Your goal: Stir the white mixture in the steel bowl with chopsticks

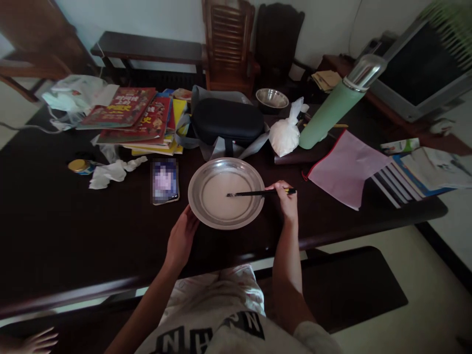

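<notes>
A round, shallow metal basin stands on the dark table in front of me, with a cloudy, whitish liquid in it. My left hand grips the basin at its near left side, the fingertips partly hidden under the rim. In my right hand, closed at the right rim, is a pair of black chopsticks. They reach across the rim, and their tips, with bits of white stuff on them, are at the liquid near the basin's middle.
Left of the basin lie a phone, crumpled tissue, a small jar and stacked books. Behind it are a black case, a tied bag of white powder and a tall green thermos. A pink mesh pouch lies right.
</notes>
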Demonstrator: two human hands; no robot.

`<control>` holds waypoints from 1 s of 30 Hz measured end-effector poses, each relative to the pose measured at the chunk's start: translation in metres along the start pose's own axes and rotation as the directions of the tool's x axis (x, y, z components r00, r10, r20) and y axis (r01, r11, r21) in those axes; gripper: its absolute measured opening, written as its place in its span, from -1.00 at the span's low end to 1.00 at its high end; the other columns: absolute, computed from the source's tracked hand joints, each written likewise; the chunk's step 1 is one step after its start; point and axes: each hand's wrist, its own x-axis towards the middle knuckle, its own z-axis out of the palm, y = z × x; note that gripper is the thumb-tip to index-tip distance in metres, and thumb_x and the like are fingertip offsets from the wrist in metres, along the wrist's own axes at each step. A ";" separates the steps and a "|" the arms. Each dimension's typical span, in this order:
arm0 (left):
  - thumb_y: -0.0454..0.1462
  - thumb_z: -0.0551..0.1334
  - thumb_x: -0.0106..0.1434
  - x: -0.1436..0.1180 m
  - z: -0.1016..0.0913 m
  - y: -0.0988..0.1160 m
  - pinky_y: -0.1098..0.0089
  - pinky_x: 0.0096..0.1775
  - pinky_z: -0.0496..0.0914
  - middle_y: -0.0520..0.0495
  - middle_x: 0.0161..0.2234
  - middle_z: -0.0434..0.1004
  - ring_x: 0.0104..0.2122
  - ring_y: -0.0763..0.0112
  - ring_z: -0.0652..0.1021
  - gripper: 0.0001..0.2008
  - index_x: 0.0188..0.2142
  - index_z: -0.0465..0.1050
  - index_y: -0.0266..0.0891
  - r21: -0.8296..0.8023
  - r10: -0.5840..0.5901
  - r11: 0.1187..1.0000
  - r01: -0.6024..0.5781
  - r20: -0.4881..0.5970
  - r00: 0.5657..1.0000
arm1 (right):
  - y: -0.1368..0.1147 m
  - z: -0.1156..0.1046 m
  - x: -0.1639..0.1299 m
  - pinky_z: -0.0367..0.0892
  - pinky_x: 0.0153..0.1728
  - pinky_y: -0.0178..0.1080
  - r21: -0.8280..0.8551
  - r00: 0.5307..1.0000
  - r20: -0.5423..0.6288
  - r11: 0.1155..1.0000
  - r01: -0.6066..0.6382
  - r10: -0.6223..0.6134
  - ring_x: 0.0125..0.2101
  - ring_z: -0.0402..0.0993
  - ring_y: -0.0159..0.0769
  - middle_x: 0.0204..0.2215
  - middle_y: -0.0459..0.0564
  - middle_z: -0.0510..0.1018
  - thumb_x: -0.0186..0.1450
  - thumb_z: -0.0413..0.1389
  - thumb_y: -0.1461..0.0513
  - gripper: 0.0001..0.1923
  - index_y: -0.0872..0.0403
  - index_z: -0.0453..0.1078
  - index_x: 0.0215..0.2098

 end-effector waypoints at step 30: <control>0.09 0.44 0.21 0.125 0.042 0.015 0.08 0.04 0.64 -0.13 -0.33 0.75 -0.05 -0.04 0.75 -0.62 -0.32 0.59 -0.17 -0.275 -0.156 0.942 0.193 0.150 0.976 | 0.000 0.004 -0.002 0.55 -0.22 -0.13 -0.006 0.997 -0.033 0.998 0.065 -0.065 -0.40 0.67 -0.19 -0.50 -0.06 0.72 0.34 0.26 -0.25 -0.46 -0.04 0.61 -0.50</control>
